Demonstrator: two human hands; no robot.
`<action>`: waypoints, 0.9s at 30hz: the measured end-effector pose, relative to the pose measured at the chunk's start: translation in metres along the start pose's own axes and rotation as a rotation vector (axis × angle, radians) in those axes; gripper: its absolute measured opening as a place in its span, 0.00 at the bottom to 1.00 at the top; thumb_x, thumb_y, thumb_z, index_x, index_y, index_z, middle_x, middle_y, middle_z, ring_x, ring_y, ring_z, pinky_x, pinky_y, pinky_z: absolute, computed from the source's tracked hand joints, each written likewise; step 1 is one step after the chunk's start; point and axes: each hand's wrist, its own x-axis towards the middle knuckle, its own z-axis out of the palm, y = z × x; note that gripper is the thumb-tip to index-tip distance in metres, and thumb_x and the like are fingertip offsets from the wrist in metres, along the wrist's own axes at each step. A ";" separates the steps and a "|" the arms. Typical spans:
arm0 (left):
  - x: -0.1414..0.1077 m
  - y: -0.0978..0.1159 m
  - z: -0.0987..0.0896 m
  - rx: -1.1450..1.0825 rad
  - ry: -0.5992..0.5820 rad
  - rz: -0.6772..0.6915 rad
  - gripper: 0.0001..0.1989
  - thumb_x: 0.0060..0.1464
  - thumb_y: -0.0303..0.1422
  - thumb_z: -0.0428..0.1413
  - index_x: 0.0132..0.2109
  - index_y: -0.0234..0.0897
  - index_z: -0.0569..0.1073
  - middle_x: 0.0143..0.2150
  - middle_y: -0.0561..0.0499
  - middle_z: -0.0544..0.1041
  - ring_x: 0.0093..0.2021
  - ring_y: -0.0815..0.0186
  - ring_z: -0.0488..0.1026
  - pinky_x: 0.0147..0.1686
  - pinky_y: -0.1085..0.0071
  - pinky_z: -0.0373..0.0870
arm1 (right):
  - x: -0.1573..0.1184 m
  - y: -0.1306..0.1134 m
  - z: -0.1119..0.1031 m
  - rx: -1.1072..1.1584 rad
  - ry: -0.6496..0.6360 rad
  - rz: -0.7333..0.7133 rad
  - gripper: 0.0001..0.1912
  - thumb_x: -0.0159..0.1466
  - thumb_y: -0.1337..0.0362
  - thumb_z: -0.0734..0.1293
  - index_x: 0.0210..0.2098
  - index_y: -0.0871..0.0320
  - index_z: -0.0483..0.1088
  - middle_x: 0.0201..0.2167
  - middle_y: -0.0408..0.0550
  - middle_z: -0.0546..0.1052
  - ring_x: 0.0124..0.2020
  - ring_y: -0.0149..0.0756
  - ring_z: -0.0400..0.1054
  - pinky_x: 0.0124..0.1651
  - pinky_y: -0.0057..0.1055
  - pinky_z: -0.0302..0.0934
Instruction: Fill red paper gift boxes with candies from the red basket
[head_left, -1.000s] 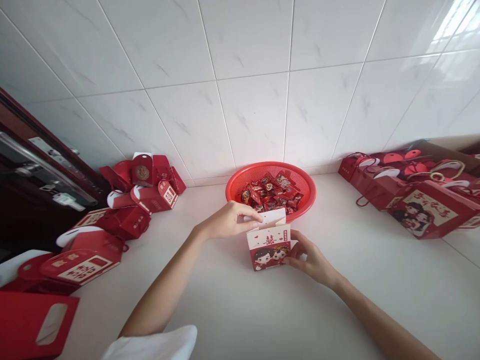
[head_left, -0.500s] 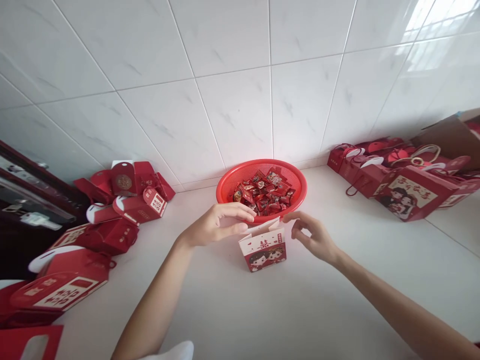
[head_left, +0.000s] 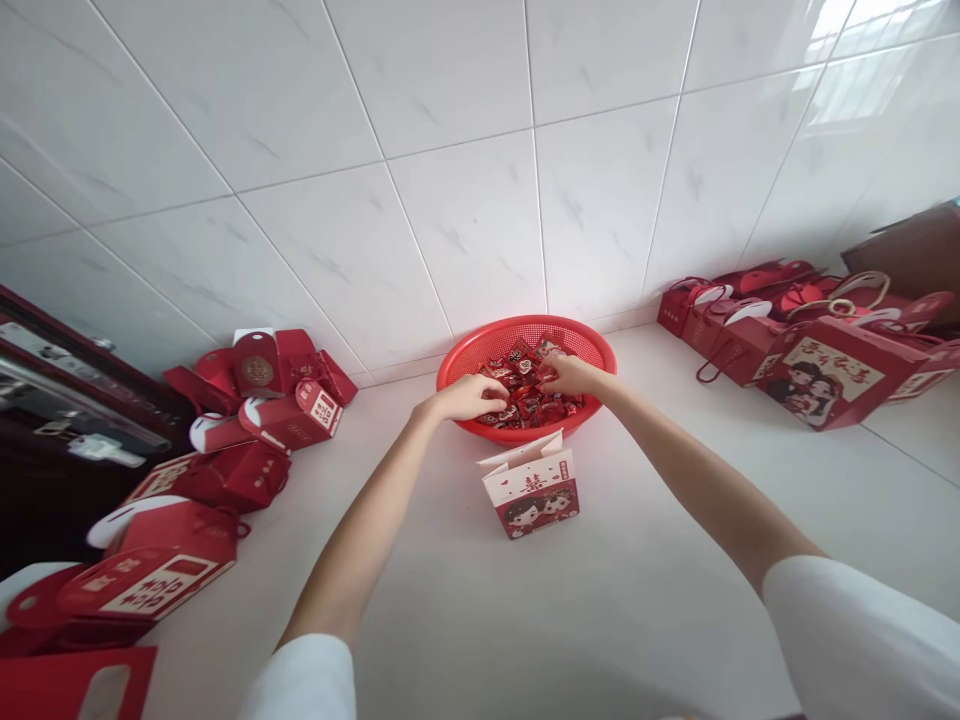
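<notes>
1. Across the lower middle of the frame, the pale tabletop (head_left: 442, 610) looks smooth, so a light carton knocked by a wrist could skid or tip on it.
2. Down the left edge, a row of red boxes (head_left: 161, 555) lies crowded together; a wide swing of the left elbow could push some out of place.
3. At the right edge, red bags (head_left: 832, 375) stand packed with cord handles loose; a sleeve could snag a cord and drag one over.
4. At the centre, the red basket (head_left: 480, 347) has a low, sloping rim; pressure on its near side could tilt it and spill what it holds.
5. Just below the basket, the paper box (head_left: 534, 495) stands upright, top flaps up, between the forearms with no hand on it. Hands drawn back carelessly could fold a flap or topple it.
6. Over the basket, the left hand (head_left: 474, 397) has fingers curled and the right hand (head_left: 566, 373) points its fingertips down, narrowly bunched; whether either holds anything, I cannot tell.
7. Inside the basket, the wrapped sweets (head_left: 525, 366) look slick and jumbled, so a loose pinch could drop some.
</notes>
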 end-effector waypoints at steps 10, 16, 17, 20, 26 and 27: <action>0.028 0.005 0.026 0.253 -0.182 -0.092 0.39 0.43 0.40 0.65 0.64 0.40 0.70 0.75 0.37 0.55 0.67 0.45 0.65 0.60 0.63 0.66 | -0.001 0.001 0.008 -0.180 -0.221 -0.081 0.26 0.48 0.65 0.78 0.47 0.55 0.77 0.48 0.54 0.79 0.52 0.57 0.70 0.45 0.37 0.64; 0.035 0.004 0.032 0.218 -0.165 -0.006 0.24 0.43 0.37 0.65 0.50 0.37 0.78 0.55 0.38 0.78 0.52 0.47 0.77 0.50 0.63 0.72 | -0.002 0.000 0.006 -0.131 -0.183 -0.077 0.16 0.55 0.71 0.71 0.43 0.56 0.78 0.42 0.52 0.80 0.43 0.48 0.74 0.35 0.31 0.61; 0.035 0.004 0.032 0.216 -0.149 0.002 0.22 0.43 0.36 0.65 0.48 0.36 0.79 0.49 0.40 0.81 0.47 0.48 0.78 0.46 0.64 0.73 | -0.003 0.001 0.006 -0.126 -0.188 -0.078 0.15 0.56 0.71 0.71 0.43 0.56 0.78 0.41 0.51 0.81 0.40 0.46 0.74 0.33 0.30 0.60; 0.033 0.005 0.033 0.199 -0.093 -0.009 0.19 0.41 0.33 0.66 0.44 0.36 0.79 0.37 0.44 0.82 0.39 0.52 0.79 0.36 0.67 0.72 | -0.003 0.003 0.006 -0.093 -0.202 -0.079 0.14 0.55 0.70 0.71 0.42 0.57 0.78 0.37 0.49 0.81 0.36 0.43 0.74 0.31 0.29 0.60; 0.030 0.004 0.034 0.081 -0.017 0.005 0.17 0.44 0.27 0.64 0.44 0.37 0.81 0.39 0.46 0.83 0.40 0.54 0.79 0.36 0.68 0.72 | -0.007 0.004 0.006 0.017 -0.146 -0.106 0.14 0.55 0.72 0.70 0.41 0.55 0.79 0.37 0.47 0.81 0.37 0.42 0.74 0.34 0.29 0.59; 0.030 0.004 0.034 0.074 0.002 0.004 0.18 0.44 0.26 0.63 0.45 0.37 0.81 0.41 0.45 0.83 0.42 0.53 0.80 0.38 0.68 0.73 | -0.008 0.004 0.006 0.024 -0.136 -0.107 0.15 0.55 0.72 0.70 0.42 0.55 0.79 0.38 0.47 0.81 0.36 0.41 0.73 0.33 0.29 0.59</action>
